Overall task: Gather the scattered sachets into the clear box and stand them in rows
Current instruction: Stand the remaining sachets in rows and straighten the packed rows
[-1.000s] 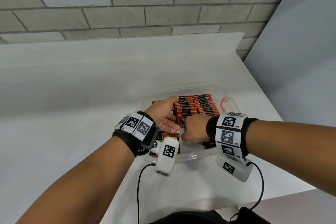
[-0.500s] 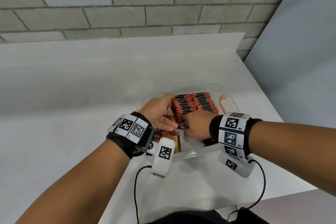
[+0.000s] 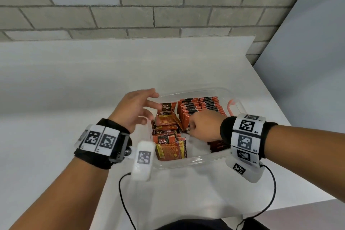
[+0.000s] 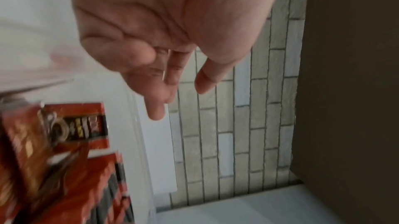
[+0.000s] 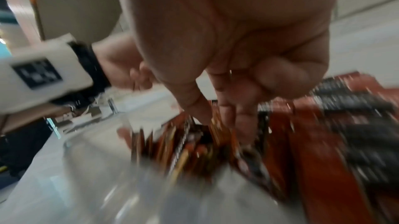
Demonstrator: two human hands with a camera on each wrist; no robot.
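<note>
The left hand (image 3: 133, 110) hovered with fingers (image 4: 157, 98) spread and loosely extended, palm turned rightward, holding nothing. The right hand (image 3: 204, 126) sat just right of it and nearer, knuckles up, its fingers (image 5: 241, 113) curled downward with thumb and fingertips drawn together. Both forearms reached in from the near side, each wrist wrapped in a black band carrying white marker tags.

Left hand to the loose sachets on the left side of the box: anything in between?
Nothing visible. The left hand hovers open over the box's left rim, fingertips beside the loose sachets; the right hand works further right.
</note>
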